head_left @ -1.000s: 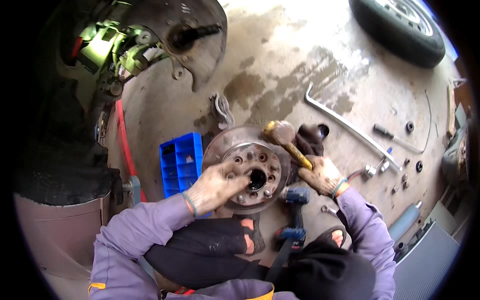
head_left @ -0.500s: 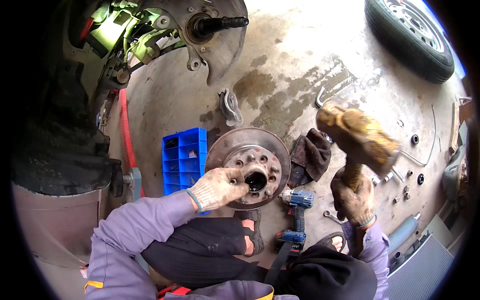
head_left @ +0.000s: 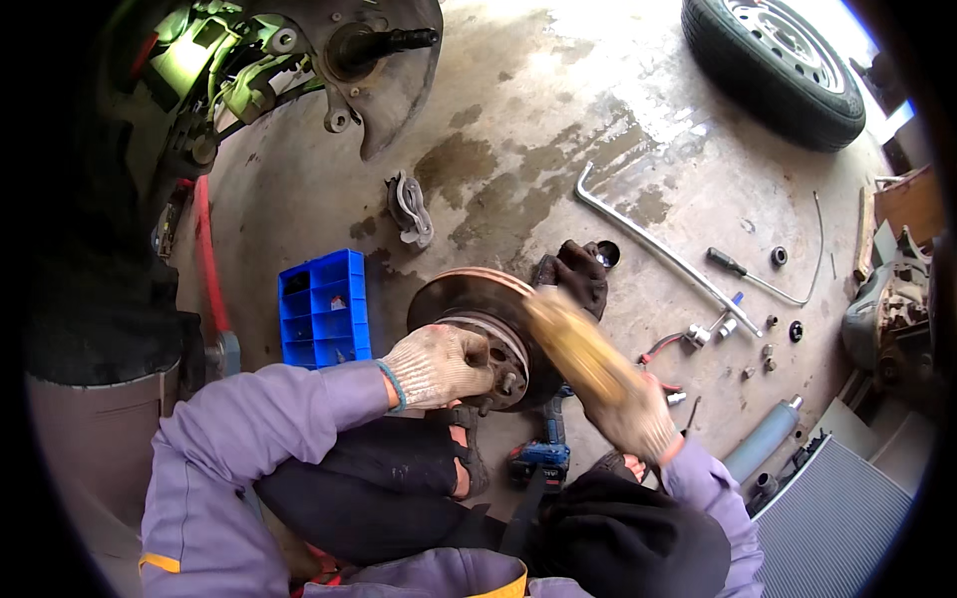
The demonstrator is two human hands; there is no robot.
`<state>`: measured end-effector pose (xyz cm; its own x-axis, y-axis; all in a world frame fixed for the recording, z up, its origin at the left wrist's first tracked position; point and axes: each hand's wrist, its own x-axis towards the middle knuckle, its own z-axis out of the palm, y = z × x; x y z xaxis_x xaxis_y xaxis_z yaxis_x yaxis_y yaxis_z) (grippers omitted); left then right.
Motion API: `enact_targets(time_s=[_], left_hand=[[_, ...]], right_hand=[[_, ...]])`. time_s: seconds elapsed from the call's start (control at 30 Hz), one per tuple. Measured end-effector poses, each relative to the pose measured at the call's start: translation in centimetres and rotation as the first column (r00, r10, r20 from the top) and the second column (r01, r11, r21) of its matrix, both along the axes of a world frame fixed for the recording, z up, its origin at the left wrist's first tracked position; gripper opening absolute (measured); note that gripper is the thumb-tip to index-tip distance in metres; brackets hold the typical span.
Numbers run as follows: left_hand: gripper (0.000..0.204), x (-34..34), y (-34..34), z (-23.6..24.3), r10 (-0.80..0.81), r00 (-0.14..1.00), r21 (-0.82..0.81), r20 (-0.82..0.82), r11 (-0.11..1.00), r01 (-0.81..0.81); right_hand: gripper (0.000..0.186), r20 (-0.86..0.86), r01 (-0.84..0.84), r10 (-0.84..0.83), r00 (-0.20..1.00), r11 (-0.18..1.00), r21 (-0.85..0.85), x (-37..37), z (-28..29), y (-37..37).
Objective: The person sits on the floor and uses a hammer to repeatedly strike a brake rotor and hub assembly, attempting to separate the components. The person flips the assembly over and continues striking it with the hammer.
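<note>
My left hand [head_left: 439, 367], in a knitted work glove, is closed on the hub of a rusty brake disc [head_left: 449, 292]. The disc is tilted, with its studded hub face toward my left hand. A worn yellow hammer [head_left: 580, 344], smeared by motion, is in my gloved right hand [head_left: 633, 419]. Its head is at the disc's right side; whether it touches is too blurred to tell. Behind the disc lies a dark rag [head_left: 581, 277]. Below the disc is a blue cordless power tool [head_left: 539, 456], partly hidden.
A blue compartment box [head_left: 360, 289] stands left of the disc. At upper left hangs a wheel spindle with a dust shield [head_left: 404, 85]. A grey metal part [head_left: 409, 211], long wrench bar [head_left: 658, 244], screwdriver [head_left: 726, 261] and tyre [head_left: 788, 80] lie on the floor. A radiator [head_left: 837, 518] is lower right.
The disc has tipped from facing up to standing steeply tilted. My right hand has swung the hammer down and left to the disc. My left hand keeps its hold on the hub.
</note>
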<state>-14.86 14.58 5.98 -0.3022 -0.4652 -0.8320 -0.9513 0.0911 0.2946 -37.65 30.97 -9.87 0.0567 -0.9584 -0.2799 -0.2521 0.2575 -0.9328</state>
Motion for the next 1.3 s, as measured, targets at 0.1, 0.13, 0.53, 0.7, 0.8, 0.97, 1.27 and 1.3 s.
enact_targets(time_s=[0.1,0.13,0.53,0.7,0.8,0.97,1.27,1.3], left_hand=[[0.028,-1.1,-1.5,4.2,-0.093,0.836,-0.381,-0.541,0.913,-0.145],[0.023,-3.9,-3.7,7.2,-0.129,0.818,-0.621,-0.561,0.719,-0.312],[0.051,6.2,-11.3,-6.1,-0.507,0.782,-0.256,0.363,0.753,0.607],[0.055,2.9,-12.6,-15.3,-0.380,0.893,-0.503,0.240,0.739,0.449],[0.066,4.1,-13.9,-16.6,-0.406,0.894,-0.508,0.187,0.739,0.442],[0.059,0.9,-15.0,-16.7,-0.390,0.916,-0.300,0.098,0.866,0.401],[0.035,3.3,-16.9,-22.1,0.007,0.968,-0.112,-0.252,0.993,-0.036],[0.033,4.0,-17.0,-22.2,0.137,0.955,-0.089,-0.264,0.982,-0.166]], right_hand=[[0.040,-0.163,-0.084,0.066,0.984,0.991,-0.107,0.2,2.7,-1.1],[0.039,-0.236,-0.063,0.030,0.971,0.989,-0.136,-1.9,5.0,-1.2],[0.020,-0.200,0.533,-0.521,0.830,0.846,0.007,-11.2,17.0,-2.4],[0.023,-0.338,0.606,-0.519,0.785,0.757,0.245,-9.5,6.9,6.1],[0.025,-0.169,0.598,-0.623,0.764,0.585,0.548,-6.5,1.6,10.1],[0.025,-0.130,0.589,-0.803,0.581,0.305,0.748,-7.3,-6.0,18.1],[0.031,0.052,0.587,-0.970,0.236,0.185,0.788,-9.5,-10.4,23.0],[0.031,0.015,0.602,-0.968,0.251,0.168,0.781,-9.1,-10.3,21.6]])
